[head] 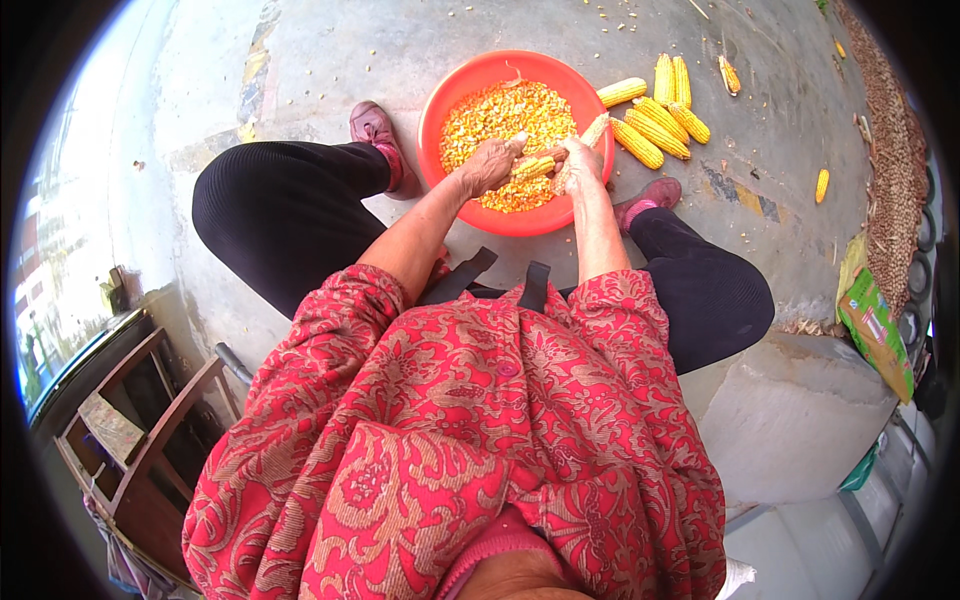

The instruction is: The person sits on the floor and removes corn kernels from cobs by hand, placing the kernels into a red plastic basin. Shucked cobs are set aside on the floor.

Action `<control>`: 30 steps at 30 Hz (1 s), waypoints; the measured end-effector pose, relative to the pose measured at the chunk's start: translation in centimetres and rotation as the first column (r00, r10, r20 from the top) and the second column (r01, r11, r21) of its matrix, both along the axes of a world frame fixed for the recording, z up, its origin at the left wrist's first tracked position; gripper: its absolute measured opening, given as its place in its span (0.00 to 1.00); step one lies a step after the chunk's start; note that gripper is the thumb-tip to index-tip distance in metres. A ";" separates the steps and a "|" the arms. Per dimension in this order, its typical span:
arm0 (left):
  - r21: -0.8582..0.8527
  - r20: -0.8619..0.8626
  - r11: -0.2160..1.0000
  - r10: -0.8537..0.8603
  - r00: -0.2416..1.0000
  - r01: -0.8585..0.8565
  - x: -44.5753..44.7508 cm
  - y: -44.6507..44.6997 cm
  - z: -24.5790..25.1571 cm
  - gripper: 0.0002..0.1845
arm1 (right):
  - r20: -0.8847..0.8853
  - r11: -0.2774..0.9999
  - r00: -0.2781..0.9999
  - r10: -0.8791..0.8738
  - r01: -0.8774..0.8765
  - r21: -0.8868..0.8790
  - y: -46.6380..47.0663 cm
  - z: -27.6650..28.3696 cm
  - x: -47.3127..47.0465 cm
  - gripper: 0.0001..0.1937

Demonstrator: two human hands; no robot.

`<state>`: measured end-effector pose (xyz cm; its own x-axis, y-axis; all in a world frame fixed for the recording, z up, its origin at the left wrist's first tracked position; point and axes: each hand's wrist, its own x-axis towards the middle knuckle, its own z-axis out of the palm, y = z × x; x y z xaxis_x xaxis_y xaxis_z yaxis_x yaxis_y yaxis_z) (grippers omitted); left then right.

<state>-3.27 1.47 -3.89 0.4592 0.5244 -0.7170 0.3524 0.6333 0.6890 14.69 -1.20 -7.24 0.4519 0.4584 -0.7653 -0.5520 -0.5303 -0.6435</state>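
Over a red plastic basin (517, 225) my two hands work close together. My left hand (489, 166) grips the left end of a partly shelled corn ear (532, 168), whose yellow kernels still show on one side. My right hand (582, 165) is closed around corn cobs; a pale, stripped cob (596, 129) sticks out above its fingers. A reddish-brown bare cob surface (553, 153) lies between the hands, pressed against the ear. Loose yellow corn kernels (510, 109) fill the basin's bottom. My fingers hide how the cobs meet.
Several whole corn ears (656, 127) lie right of the basin. Small ears (823, 185) and stray kernels dot the concrete floor (315, 67). My shoes (373, 124) flank the basin. A green bag (876, 326) lies at right; a wooden frame (150, 442) stands lower left.
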 end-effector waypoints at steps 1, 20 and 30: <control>0.141 0.009 0.987 -0.082 0.997 0.080 0.0 0.1 0.1 0.31 | 0.005 1.000 1.000 0.024 -0.024 -0.018 0.1 0.0 0.0 0.07; -0.388 0.194 0.906 0.259 0.946 -0.168 0.3 -0.9 -0.9 0.24 | 0.044 0.887 0.989 0.143 -0.148 0.438 -0.4 2.2 0.1 0.05; 0.289 -0.192 0.915 -0.231 0.954 0.280 0.7 -0.5 0.5 0.37 | 0.136 0.959 0.977 0.167 -0.193 0.206 0.1 2.3 -1.5 0.06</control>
<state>-2.52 0.96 -3.35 0.5067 0.6102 -0.6091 0.5886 0.2714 0.7615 13.16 -1.12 -4.98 0.4263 0.6894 -0.5857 -0.3754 -0.4542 -0.8079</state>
